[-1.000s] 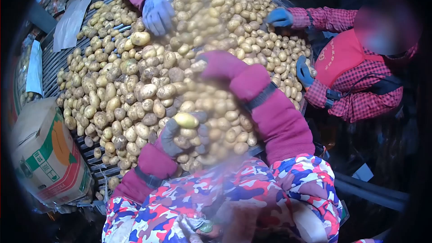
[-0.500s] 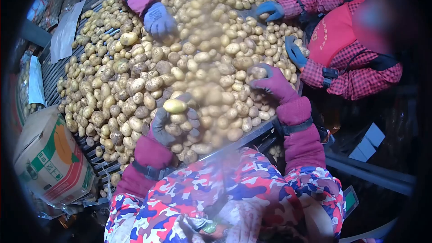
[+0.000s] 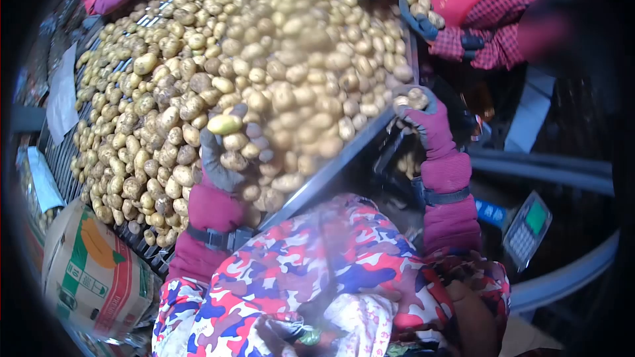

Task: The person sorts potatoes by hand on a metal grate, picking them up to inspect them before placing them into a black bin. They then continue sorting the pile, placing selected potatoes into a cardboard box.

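The right hand (image 3: 426,112) has swung from above the potatoes to just outside the near metal edge of the counter (image 3: 336,164), its fingers curled round some pale potatoes (image 3: 412,99). The left hand (image 3: 221,165) remains inside that edge, fingers cupped round a cluster topped by a yellow-green potato (image 3: 225,124). The heap (image 3: 152,139) covers the slats; a carton (image 3: 99,274) stands by the near left corner.

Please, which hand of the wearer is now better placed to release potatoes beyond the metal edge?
Probably the right hand: it holds potatoes near the outer side of the metal edge. The left hand cups others over the pile, farther inside.
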{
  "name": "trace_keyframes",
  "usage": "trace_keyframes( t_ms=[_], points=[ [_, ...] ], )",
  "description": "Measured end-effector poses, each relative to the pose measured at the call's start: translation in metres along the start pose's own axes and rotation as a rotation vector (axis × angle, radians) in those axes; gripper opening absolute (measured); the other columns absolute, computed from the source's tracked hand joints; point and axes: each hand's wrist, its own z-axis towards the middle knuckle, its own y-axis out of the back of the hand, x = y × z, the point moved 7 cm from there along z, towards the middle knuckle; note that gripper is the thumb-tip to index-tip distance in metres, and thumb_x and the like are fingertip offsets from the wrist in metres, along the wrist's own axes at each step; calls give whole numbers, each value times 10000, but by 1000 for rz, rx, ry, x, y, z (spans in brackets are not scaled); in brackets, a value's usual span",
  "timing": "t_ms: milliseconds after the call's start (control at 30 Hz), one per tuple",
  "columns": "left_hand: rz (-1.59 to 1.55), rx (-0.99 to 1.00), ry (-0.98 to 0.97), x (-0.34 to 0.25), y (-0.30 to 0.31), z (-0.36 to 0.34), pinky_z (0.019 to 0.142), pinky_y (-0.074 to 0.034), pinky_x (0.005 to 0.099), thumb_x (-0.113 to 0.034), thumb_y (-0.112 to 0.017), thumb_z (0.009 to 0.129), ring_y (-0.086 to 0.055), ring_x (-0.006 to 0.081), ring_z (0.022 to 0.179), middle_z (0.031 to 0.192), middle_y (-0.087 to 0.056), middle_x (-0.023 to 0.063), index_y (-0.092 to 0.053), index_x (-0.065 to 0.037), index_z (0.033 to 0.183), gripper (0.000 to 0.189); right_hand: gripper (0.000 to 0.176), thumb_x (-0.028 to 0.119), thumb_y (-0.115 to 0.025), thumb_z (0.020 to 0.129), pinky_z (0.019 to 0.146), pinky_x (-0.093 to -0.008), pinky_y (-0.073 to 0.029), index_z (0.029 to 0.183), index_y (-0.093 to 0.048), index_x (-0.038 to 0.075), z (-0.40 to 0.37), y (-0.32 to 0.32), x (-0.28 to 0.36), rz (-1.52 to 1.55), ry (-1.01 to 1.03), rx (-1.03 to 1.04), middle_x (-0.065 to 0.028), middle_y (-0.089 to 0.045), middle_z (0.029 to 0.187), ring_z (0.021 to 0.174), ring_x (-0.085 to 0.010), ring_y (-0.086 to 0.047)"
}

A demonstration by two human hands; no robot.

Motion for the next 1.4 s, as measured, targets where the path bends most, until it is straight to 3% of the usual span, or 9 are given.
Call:
trace_keyframes(
  t_ms=[500,633,700,933,1000,1033,1267,1367,1400],
  points=[
    [247,288,53,11,-3,3,855,-531,417,-618,-327,1069,-617,252,934,1085,-658,119,-412,26,1549,807,445,272,-795,885,748,-322,-571,1242,-702,23,-409,156,-247,3,-257,-1123,-70,-736,1062,823,-158,-701],
    [385,310,34,1,12,13,915,-532,445,-669,-355,1048,-616,263,980,1119,-654,139,-393,36,1560,872,581,384,-844,828,779,-325,-562,1255,-697,18,-435,153,-347,-154,-532,-1020,-81,-736,1040,836,-152,-696],
    [378,360,64,-1,15,21,922,-537,475,-688,-437,1020,-620,279,999,1147,-649,147,-381,29,1569,905,590,411,-831,833,798,-363,-566,1268,-694,37,-430,114,-353,-929,-403,-662,-110,-739,1074,896,-198,-711],
    [535,194,153,7,0,24,907,-539,457,-673,-445,1027,-628,297,968,1134,-660,152,-436,2,1536,845,579,418,-794,853,850,-427,-563,1304,-672,76,-400,34,-423,-684,-517,-446,-157,-726,1143,1009,-283,-703],
    [643,246,227,33,-29,14,899,-542,465,-670,-420,1037,-625,290,950,1119,-662,138,-446,-2,1530,831,573,411,-788,856,855,-435,-562,1310,-667,83,-399,36,-425,-674,-566,-486,-162,-722,1149,1019,-295,-699],
    [440,651,461,67,-61,4,889,-545,485,-669,-406,1043,-626,280,944,1105,-659,124,-445,1,1528,828,570,407,-785,858,858,-438,-562,1314,-664,87,-396,35,-427,-665,-583,-503,-165,-721,1152,1024,-300,-698],
    [1159,641,861,309,-83,-90,785,-577,346,-352,-566,1075,-685,209,957,1083,-669,104,-638,-66,1314,379,553,383,-764,869,875,-465,-558,1336,-646,112,-399,31,-443,-604,-674,-635,-185,-709,1174,1057,-340,-686],
    [1229,1402,311,408,-28,-110,993,-512,327,-264,-566,1073,-649,230,1123,1197,-681,130,-587,-63,1430,410,547,373,-755,874,883,-476,-557,1346,-639,123,-409,33,-453,-582,-707,-690,-193,-704,1183,1072,-357,-681],
    [1196,1175,559,418,-16,-111,995,-511,328,-246,-580,1067,-647,227,1119,1190,-682,124,-576,-56,1443,422,545,369,-752,876,886,-480,-557,1350,-636,127,-414,35,-455,-574,-717,-713,-196,-702,1186,1077,-362,-680]
  ],
)
